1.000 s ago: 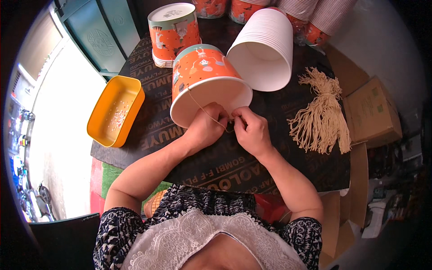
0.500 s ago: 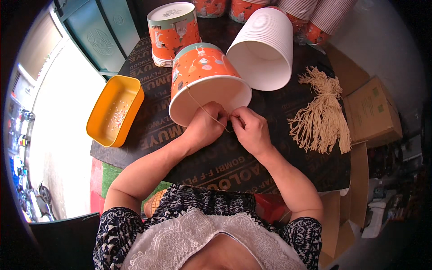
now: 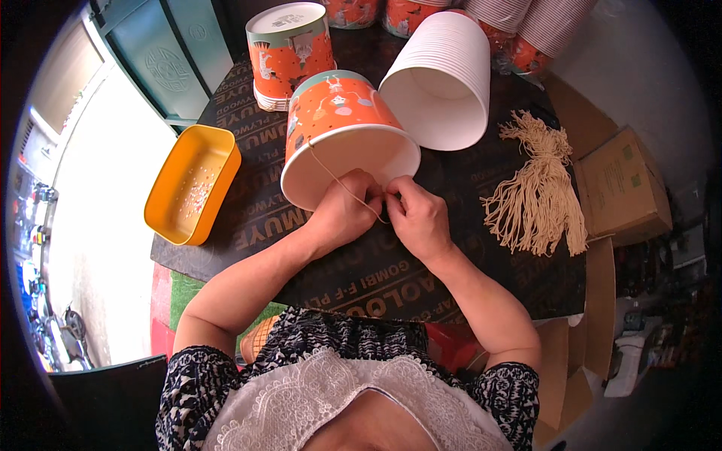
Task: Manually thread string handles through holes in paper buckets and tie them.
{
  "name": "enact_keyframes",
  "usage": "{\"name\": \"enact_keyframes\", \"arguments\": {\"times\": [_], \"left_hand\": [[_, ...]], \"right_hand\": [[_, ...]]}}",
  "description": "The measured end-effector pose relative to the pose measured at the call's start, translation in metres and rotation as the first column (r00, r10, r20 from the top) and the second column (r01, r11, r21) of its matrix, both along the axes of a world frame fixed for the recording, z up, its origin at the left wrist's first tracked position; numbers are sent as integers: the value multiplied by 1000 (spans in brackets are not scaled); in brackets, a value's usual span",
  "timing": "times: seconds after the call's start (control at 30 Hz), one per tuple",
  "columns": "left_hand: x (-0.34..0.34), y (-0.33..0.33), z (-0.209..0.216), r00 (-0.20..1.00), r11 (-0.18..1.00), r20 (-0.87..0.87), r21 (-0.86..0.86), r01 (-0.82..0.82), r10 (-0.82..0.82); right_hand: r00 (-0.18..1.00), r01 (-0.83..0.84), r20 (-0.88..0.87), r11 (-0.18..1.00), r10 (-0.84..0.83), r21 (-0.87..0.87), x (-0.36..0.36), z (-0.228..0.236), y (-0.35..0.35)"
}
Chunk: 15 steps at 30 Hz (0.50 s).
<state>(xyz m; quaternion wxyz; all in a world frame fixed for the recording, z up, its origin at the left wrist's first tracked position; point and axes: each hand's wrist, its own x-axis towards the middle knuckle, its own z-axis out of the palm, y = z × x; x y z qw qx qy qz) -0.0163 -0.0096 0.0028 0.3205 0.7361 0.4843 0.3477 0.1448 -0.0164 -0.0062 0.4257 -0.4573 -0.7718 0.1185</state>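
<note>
An orange paper bucket (image 3: 342,105) with a white rim and printed figures lies tipped on its side, its mouth toward me. A thin beige cord (image 3: 329,170) comes off its left side and crosses the mouth to my hands. My left hand (image 3: 347,204) is closed in a pinch at the lower rim, with the cord running over its fingers. Close beside it, my right hand (image 3: 416,214) pinches at the same spot, fingertips nearly meeting the left ones. The bit of cord between the fingertips is mostly hidden.
A yellow tub (image 3: 193,188) with small pale bits stands at left. Behind are upturned orange buckets (image 3: 289,56) and a nested stack of white buckets (image 3: 440,83). A bundle of beige cords (image 3: 538,184) lies at right, near a cardboard box (image 3: 628,188). The dark table (image 3: 361,274) has printed lettering.
Both hands stay at the bucket's rim in nearly the same pinch. The fingers and bucket have shifted only very slightly.
</note>
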Motion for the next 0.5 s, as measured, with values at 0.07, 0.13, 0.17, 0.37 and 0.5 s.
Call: {"name": "enact_keyframes", "arguments": {"times": [0.07,0.13,0.17,0.37,0.5], "left_hand": [[0,0,0,1000,1000,0,3,-5,5],[0,0,0,1000,1000,0,6,-10,10],[0,0,0,1000,1000,-2,-2,-9,9],[0,-2,2,1000,1000,1,-15,-24,24],[2,-2,0,990,998,129,31,-62,57]], "right_hand": [[999,-2,43,998,-1,70,-1,0,0],[997,-1,81,997,-4,71,-1,3,-2],[993,-1,121,997,-8,73,-1,4,-2],[974,-49,228,986,11,160,3,2,-3],[966,-81,257,979,30,188,1,5,-4]]}}
